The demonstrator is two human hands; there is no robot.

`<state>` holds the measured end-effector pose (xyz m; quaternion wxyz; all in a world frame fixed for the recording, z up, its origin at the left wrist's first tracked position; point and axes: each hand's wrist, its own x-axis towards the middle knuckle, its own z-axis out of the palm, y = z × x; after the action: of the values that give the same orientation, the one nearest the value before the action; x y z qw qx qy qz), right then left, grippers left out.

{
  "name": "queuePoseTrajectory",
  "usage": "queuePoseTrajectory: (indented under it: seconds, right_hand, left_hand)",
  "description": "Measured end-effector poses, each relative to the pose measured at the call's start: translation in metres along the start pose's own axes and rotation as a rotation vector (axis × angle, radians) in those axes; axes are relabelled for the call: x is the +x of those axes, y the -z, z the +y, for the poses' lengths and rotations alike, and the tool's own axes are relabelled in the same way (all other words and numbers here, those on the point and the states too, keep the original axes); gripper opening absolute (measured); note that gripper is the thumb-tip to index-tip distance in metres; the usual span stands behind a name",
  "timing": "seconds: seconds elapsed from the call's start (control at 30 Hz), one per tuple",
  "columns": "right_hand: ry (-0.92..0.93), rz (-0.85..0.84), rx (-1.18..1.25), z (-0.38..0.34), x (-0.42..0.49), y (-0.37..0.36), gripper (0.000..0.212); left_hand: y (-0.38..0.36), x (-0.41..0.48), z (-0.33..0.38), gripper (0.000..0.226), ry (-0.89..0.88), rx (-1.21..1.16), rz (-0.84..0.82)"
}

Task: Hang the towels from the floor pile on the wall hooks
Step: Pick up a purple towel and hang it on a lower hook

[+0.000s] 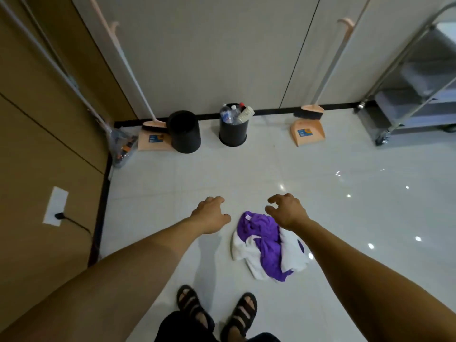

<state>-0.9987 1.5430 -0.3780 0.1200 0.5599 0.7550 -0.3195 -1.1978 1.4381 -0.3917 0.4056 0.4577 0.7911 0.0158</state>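
Glossy white floor (pixel 320 193), purple-and-white towel pile (pixel 265 248), left hand (pixel 212 215), right hand (pixel 286 211) outstretched, both grips loose, empty

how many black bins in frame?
2: left bin beside the left dustpan; right bin, holding bottles and cups, further right. None appear hidden.

It looked like a cleaning storeroom. Brooms (pixel 309 112), dustpans (pixel 307 134) and bins (pixel 233 133) lined the wall (pixel 209 58). A steel trolley (pixel 417 75) stood alongside.

left hand (pixel 211 215): outstretched, fingers loosely curled, empty | right hand (pixel 286 210): same
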Motion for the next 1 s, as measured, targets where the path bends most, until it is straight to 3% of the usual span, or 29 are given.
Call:
queuePoseTrajectory:
  seconds: [0.33, 0.73, 1.0]
  right_hand:
    - [-0.252, -0.097, 0.079, 0.093, 0.084, -0.097, 0.036]
    - [-0.38, -0.264, 0.052, 0.219, 0.243, -0.318, 0.036]
    - [-0.396, -0.171, -0.052, 0.282, 0.322, -0.434, 0.041]
  left_hand:
    - [-0.102, 0.13, -0.017, 0.057, 0.028, 0.017, -0.111]
    - [-0.298, 0.312, -0.079, 0.055, 0.072, 0.044, -0.22]
    - [-0.392, 0.401, -0.114, 0.053, 0.073, 0.032, -0.206]
